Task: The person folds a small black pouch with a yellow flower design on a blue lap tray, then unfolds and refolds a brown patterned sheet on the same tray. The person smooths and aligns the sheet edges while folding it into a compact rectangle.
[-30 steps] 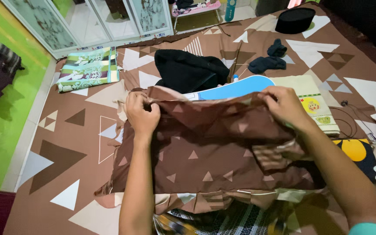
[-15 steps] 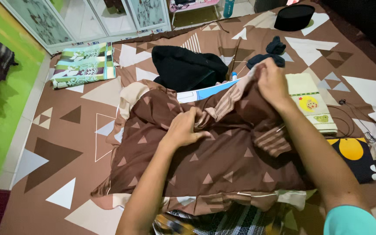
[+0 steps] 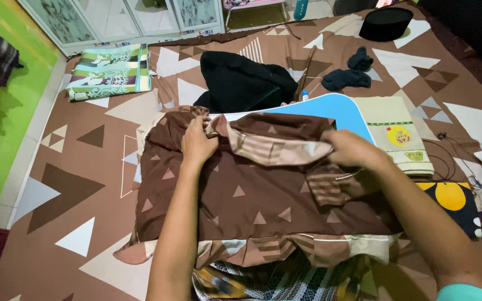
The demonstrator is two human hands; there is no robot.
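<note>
A pillow in a brown case with small triangles [image 3: 252, 195] lies in front of me on a bed sheet of the same brown triangle print [image 3: 73, 184]. My left hand [image 3: 198, 144] grips the case's upper left edge. My right hand [image 3: 351, 149] pinches the beige striped flap at the case's upper right. The pillow's blue and white inner corner [image 3: 330, 107] sticks out past the case's open end. The flap is folded over between my hands.
A black garment [image 3: 241, 81] lies behind the pillow, a folded green striped cloth [image 3: 110, 69] at the far left. Dark socks [image 3: 350, 72] and a black cap [image 3: 386, 23] sit at the far right. A cream towel [image 3: 400, 131] and cables [image 3: 458, 161] lie to the right.
My left hand moved up from the middle of the case to its upper left edge. My right hand came down from the far corner and now holds the striped flap.
</note>
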